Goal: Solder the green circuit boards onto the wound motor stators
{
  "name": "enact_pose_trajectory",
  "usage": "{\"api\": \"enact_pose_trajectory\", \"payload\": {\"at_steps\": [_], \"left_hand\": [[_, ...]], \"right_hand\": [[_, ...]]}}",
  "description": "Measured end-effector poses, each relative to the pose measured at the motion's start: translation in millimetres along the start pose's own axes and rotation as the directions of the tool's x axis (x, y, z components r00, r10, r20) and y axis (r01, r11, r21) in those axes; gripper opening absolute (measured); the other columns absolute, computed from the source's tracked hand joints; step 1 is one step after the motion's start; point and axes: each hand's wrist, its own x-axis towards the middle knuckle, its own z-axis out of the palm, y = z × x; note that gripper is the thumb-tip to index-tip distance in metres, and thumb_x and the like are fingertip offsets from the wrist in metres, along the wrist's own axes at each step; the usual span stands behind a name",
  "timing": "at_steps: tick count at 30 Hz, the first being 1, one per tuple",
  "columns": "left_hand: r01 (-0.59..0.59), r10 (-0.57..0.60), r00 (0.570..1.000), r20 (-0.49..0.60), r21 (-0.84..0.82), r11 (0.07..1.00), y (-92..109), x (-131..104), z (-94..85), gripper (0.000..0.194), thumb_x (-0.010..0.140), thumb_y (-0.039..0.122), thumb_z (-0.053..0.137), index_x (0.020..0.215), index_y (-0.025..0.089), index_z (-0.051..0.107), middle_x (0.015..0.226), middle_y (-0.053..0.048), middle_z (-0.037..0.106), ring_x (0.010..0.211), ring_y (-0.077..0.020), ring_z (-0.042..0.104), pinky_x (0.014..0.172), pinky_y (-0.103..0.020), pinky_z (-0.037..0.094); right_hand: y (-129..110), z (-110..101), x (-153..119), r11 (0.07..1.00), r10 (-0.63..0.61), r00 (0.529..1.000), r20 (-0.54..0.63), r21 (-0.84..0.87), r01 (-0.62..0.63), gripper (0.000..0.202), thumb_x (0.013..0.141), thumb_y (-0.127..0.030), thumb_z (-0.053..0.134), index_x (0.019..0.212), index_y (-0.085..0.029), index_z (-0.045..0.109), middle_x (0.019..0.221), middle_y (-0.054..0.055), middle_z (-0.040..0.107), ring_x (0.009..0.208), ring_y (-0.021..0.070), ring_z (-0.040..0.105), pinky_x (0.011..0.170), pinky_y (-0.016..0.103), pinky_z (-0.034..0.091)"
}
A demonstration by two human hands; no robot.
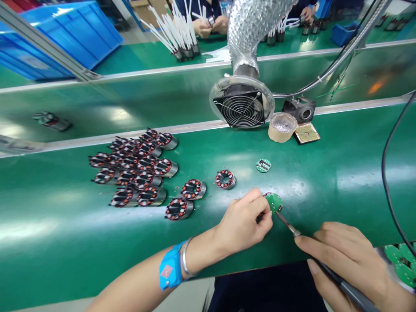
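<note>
My left hand, with a blue band and a metal bangle at the wrist, pinches the left edge of a round green circuit board. My right hand is closed around a soldering iron, whose tip touches the board near its lower edge. What lies beneath that board is mostly hidden by my left fingers. Another small round board with dark components lies behind it. To the left, a wound motor stator stands on the green bench.
Several stators cluster at the left. A fume fan hangs at the back, beside a solder cup and a sponge tray. A black cable and more green boards are at the right. Another person's hands work beyond the divider.
</note>
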Motion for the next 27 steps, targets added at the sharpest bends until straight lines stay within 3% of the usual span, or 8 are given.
{"api": "enact_pose_trajectory", "payload": {"at_steps": [4, 8, 14, 18, 22, 24, 27], "left_hand": [[-0.009, 0.009, 1.0, -0.004, 0.03, 0.999, 0.4, -0.7, 0.3, 0.01, 0.076, 0.011, 0.056, 0.068, 0.016, 0.056, 0.069, 0.003, 0.053, 0.052, -0.0045, 0.051, 0.048, -0.015, 0.04], [-0.016, 0.016, 1.0, 0.001, 0.059, 0.998, 1.4, -0.2, -0.7, 0.011, 0.077, 0.011, 0.055, 0.068, 0.017, 0.056, 0.069, 0.003, 0.053, 0.052, -0.0047, 0.051, 0.049, -0.015, 0.039], [-0.033, 0.032, 0.999, 0.01, 0.078, 0.996, 0.3, 0.0, -1.7, 0.009, 0.076, 0.011, 0.055, 0.069, 0.017, 0.056, 0.07, 0.003, 0.054, 0.053, -0.0047, 0.051, 0.048, -0.015, 0.038], [-0.041, 0.04, 0.999, 0.021, 0.081, 0.996, 0.4, -1.5, 1.6, 0.011, 0.078, 0.011, 0.054, 0.069, 0.016, 0.056, 0.07, 0.002, 0.053, 0.054, -0.0056, 0.051, 0.049, -0.016, 0.039], [-0.018, 0.019, 0.999, 0.029, -0.03, 0.999, -0.5, -0.7, -5.3, 0.009, 0.081, 0.013, 0.054, 0.073, 0.016, 0.057, 0.073, 0.0, 0.052, 0.056, -0.007, 0.053, 0.052, -0.017, 0.043], [-0.002, 0.021, 0.995, 0.094, -0.204, 0.979, -5.1, 0.5, -16.5, 0.005, 0.08, 0.015, 0.057, 0.085, 0.016, 0.059, 0.079, -0.002, 0.054, 0.061, -0.0086, 0.056, 0.056, -0.019, 0.048], [-0.02, 0.13, 0.956, 0.263, -0.385, 0.923, -17.5, 1.5, -33.6, 0.029, 0.073, 0.017, 0.065, 0.101, 0.014, 0.059, 0.088, -0.006, 0.058, 0.072, -0.0134, 0.059, 0.065, -0.024, 0.052]], "right_hand": [[2.6, 4.7, 0.0, 0.999, -0.048, 0.998, 0.039, -0.022, 0.049, 0.03, 0.078, -0.004, 0.05, 0.103, -0.012, 0.064, 0.064, 0.003, 0.062, 0.056, 0.0158, 0.058, 0.052, 0.032, 0.051], [2.4, 6.1, -5.8, 0.997, -0.081, 0.996, -0.036, -0.011, 0.081, 0.029, 0.077, -0.005, 0.051, 0.102, -0.011, 0.064, 0.067, 0.005, 0.063, 0.059, 0.0174, 0.06, 0.054, 0.033, 0.052], [4.6, -2.0, -2.7, 0.998, 0.061, 0.988, -0.141, 0.011, -0.06, 0.035, 0.082, -0.008, 0.054, 0.115, -0.019, 0.06, 0.076, 0.005, 0.066, 0.067, 0.0193, 0.065, 0.056, 0.032, 0.053], [21.7, 18.0, 13.5, 0.994, 0.073, 0.964, -0.257, 0.094, -0.051, 0.046, 0.084, -0.002, 0.054, 0.127, -0.02, 0.054, 0.076, 0.0, 0.067, 0.065, 0.0134, 0.065, 0.061, 0.026, 0.054], [38.7, 44.5, 28.7, 0.978, 0.055, 0.994, -0.098, 0.207, -0.034, 0.032, 0.084, -0.006, 0.056, 0.112, -0.02, 0.058, 0.105, 0.007, 0.071, 0.102, 0.0194, 0.066, 0.089, 0.033, 0.055], [43.1, 51.1, 31.4, 0.969, 0.049, 0.998, -0.043, 0.246, -0.037, 0.031, 0.083, -0.007, 0.054, 0.111, -0.02, 0.058, 0.108, 0.007, 0.07, 0.101, 0.0192, 0.065, 0.088, 0.033, 0.055], [45.3, 53.8, 30.1, 0.963, 0.072, 0.997, -0.014, 0.262, -0.065, 0.034, 0.081, -0.006, 0.054, 0.112, -0.02, 0.056, 0.105, 0.007, 0.07, 0.092, 0.0176, 0.065, 0.081, 0.03, 0.055]]}}
